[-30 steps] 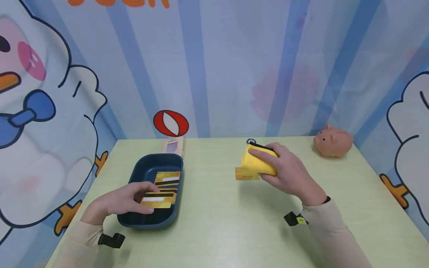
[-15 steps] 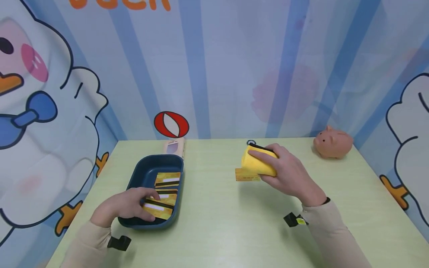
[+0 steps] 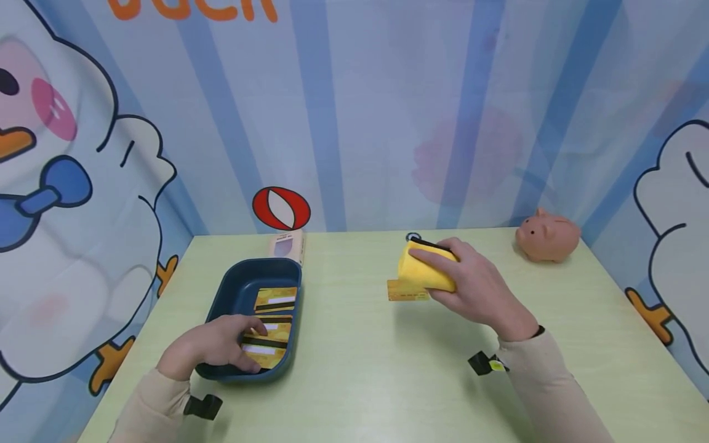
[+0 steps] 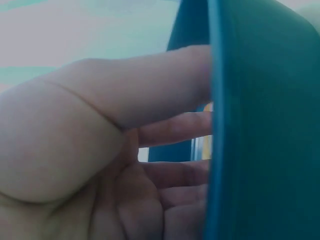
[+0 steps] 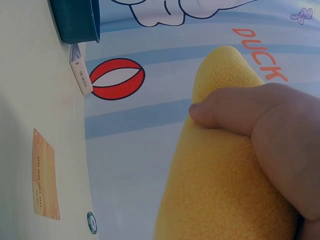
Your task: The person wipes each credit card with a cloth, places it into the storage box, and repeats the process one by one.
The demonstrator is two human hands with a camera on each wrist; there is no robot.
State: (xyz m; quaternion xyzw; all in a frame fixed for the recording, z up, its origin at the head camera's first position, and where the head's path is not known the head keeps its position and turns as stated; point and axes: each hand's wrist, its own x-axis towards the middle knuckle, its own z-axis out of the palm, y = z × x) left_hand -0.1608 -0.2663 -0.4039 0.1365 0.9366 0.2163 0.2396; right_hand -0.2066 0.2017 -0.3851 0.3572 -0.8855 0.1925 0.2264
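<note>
My left hand [image 3: 218,344] reaches into a dark blue tray [image 3: 224,289], thumb and fingers apart over several gold bank cards [image 3: 275,298]. Its thumb and fingertips are at the nearest card [image 3: 267,351], which lies tilted. In the left wrist view the tray wall [image 4: 265,130] hides the fingertips. With my right hand [image 3: 479,283] I grip a fuzzy yellow pouch [image 3: 423,269] with a dark strip along its top, held above the table; the thumb presses its side [image 5: 220,170]. Another gold card [image 3: 407,290] lies on the table just behind and below the pouch.
A small pale box [image 3: 288,245] stands behind the tray. Near the table's back edge lies a round chip [image 5: 92,223], partly behind the pouch in the head view. A pink piggy bank [image 3: 547,235] sits at the back right. A printed cloth [image 3: 376,123] hangs behind the table.
My left hand has moved toward me and slightly right within the tray. The nearest card has slid the same way, uncovering more of the card behind it. My right hand keeps holding the pouch still.
</note>
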